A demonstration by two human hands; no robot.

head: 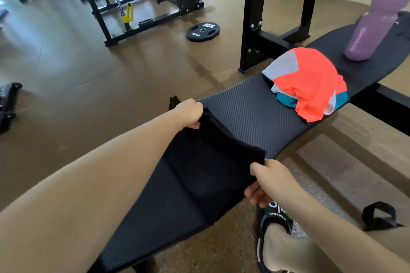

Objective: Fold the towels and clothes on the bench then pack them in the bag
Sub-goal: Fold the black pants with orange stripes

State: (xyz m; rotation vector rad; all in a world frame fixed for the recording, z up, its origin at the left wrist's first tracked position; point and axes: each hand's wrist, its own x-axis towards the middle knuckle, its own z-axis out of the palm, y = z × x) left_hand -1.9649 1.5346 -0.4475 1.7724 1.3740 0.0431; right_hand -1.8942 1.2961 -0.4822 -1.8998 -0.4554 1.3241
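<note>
Scanning from the left: brown gym floor, a rack frame, and a weight plate [203,31] lying flat, none of it part of the task. The left hand [188,113] reaches over the far left edge of the tabletop [244,108] with fingers curled round the far corner of a black cloth [213,162]; whether this is a towel or a garment cannot be told. The cloth lies draped across the tabletop, one end hanging off the near right edge, its raised fold line running from the left hand down to the right hand [268,179]. That hand pinches the opposite corner between thumb and fingers at the right edge. Both hands therefore hold the same edge at its two ends, with the cloth's body lying below and between them, toward the person. Judgement: a fold is in progress, and the next move turns on carrying that held edge evenly along the cloth's length; the right hand is nearer the body, the left at fuller reach. Further right, well apart from the hands, an orange, grey and teal clothes pile [308,82] sits unfolded, then a purple bottle [375,22] upright at the far end. A black strap [379,215] lies on the floor at right; no bag is positively identified.
</note>
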